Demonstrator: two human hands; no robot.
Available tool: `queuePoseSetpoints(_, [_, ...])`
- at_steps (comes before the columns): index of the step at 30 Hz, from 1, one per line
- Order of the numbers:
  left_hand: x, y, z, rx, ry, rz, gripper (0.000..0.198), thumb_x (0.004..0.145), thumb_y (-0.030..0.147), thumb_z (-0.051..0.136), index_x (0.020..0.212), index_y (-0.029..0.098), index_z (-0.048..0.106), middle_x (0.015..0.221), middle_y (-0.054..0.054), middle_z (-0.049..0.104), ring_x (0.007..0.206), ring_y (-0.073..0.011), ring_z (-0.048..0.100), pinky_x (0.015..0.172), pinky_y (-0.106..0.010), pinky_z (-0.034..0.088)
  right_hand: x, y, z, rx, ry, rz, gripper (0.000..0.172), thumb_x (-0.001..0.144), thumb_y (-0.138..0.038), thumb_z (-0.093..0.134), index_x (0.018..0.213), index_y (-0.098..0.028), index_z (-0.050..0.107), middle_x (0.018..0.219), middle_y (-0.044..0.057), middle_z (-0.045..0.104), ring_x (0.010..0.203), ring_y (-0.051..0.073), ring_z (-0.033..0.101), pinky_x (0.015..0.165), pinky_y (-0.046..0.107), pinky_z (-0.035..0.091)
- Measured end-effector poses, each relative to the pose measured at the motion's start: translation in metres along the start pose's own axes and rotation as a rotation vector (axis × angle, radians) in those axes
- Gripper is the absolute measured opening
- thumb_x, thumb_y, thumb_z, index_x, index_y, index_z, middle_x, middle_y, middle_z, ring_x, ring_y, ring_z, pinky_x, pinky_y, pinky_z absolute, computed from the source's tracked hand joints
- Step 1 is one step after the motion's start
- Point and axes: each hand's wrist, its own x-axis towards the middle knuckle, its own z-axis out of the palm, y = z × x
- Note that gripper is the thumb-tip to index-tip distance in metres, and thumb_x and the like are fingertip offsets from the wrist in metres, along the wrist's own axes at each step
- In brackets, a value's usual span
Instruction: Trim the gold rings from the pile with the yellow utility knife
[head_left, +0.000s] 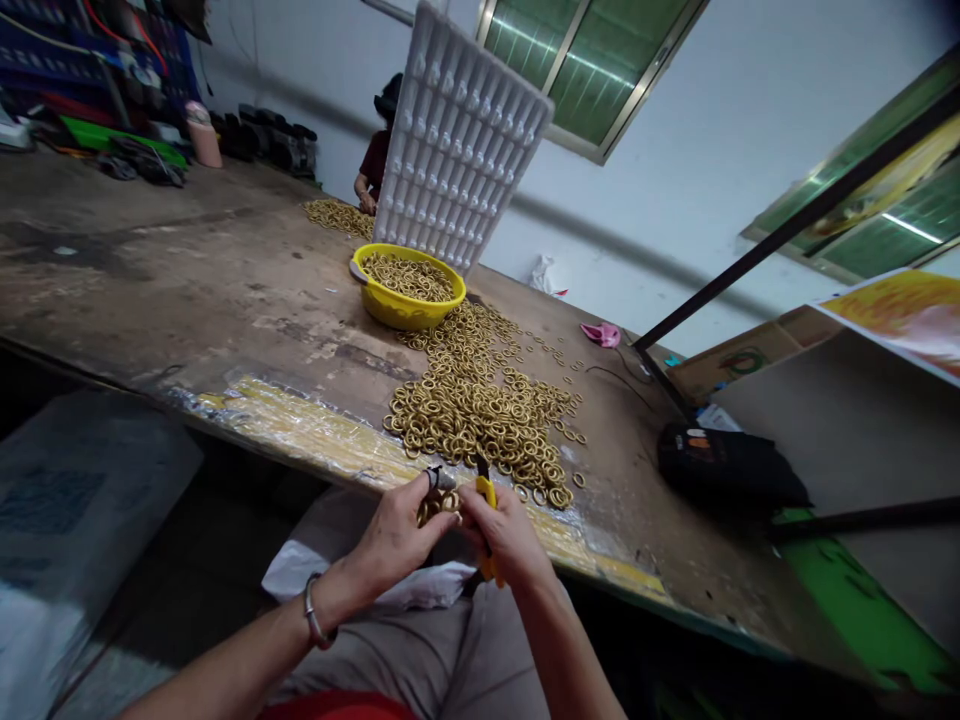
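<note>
My left hand (394, 535), with a metal bracelet at the wrist and a dark band on one finger, holds several brass-coloured rings (433, 507) near the table's front edge. Right beside it, my right hand (506, 530) is closed round a yellow cutter knife (486, 491) whose dark tip points up and away. The fingertips of both hands meet by the rings. Beyond them a large pile of gold rings (480, 410) spreads over the brown table (225, 280). At the back of the pile stands a yellow basin (409, 312) full of similar rings.
Behind the basin a pale moulded plastic tray (461, 140) stands upright. A person (373, 165) sits behind it near more rings (337, 215). A black bag (727, 470) and dark metal bars are at the right. A pink bottle (203, 136) stands at the back left.
</note>
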Motion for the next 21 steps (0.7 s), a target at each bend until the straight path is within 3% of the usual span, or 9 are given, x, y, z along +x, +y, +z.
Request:
queuePoseSetpoints(7, [0.001,-0.011,-0.007,0.003,-0.070,0.192,0.013,0.087,0.024,0.056,0.080,0.018,0.065,0.075,-0.004,0.060,0.072,-0.0175,0.053,0.067,-0.027,0.038,0.009,0.008,-0.016,0.297,-0.182,0.270,0.046,0.064,-0.052,0.075,0.071,-0.019,0.044,0.053,-0.010,0.043,0.036,0.002,0.030,0.034,0.015,0.022])
queuePoseSetpoints(12, [0.005,-0.006,-0.011,-0.056,-0.130,0.113,0.009,0.080,0.025,0.064,0.076,0.017,0.064,0.072,-0.002,0.061,0.068,-0.0159,0.051,0.065,-0.025,0.038,0.015,0.013,-0.016,0.371,-0.252,0.372,0.046,0.060,-0.049,0.078,0.068,-0.019,0.045,0.051,-0.010,0.042,0.036,0.002,0.028,0.034,0.015,0.018])
queuePoseSetpoints(15, [0.009,-0.001,-0.013,-0.180,-0.163,-0.040,0.008,0.077,0.023,0.064,0.074,0.016,0.066,0.068,-0.001,0.061,0.065,-0.0150,0.053,0.061,-0.023,0.039,0.017,0.015,-0.012,0.323,-0.218,0.339,0.044,0.063,-0.049,0.077,0.068,-0.019,0.045,0.052,-0.009,0.043,0.037,0.002,0.028,0.034,0.016,0.019])
queuePoseSetpoints(18, [0.014,-0.002,-0.015,-0.336,-0.232,-0.230,0.011,0.075,0.026,0.064,0.073,0.015,0.063,0.056,0.003,0.056,0.050,-0.0108,0.047,0.048,-0.021,0.035,0.016,0.016,-0.009,0.223,-0.183,0.260,0.045,0.069,-0.058,0.069,0.069,-0.018,0.046,0.056,-0.008,0.043,0.038,0.003,0.028,0.036,0.018,0.021])
queuePoseSetpoints(21, [0.016,-0.005,-0.015,-0.438,-0.225,-0.352,0.020,0.074,0.034,0.064,0.076,0.015,0.059,0.048,0.005,0.051,0.039,-0.0075,0.038,0.039,-0.018,0.028,0.010,0.017,-0.007,-0.108,-0.048,0.031,0.044,0.081,-0.060,0.054,0.069,-0.019,0.047,0.057,-0.006,0.041,0.043,0.007,0.031,0.041,0.021,0.024])
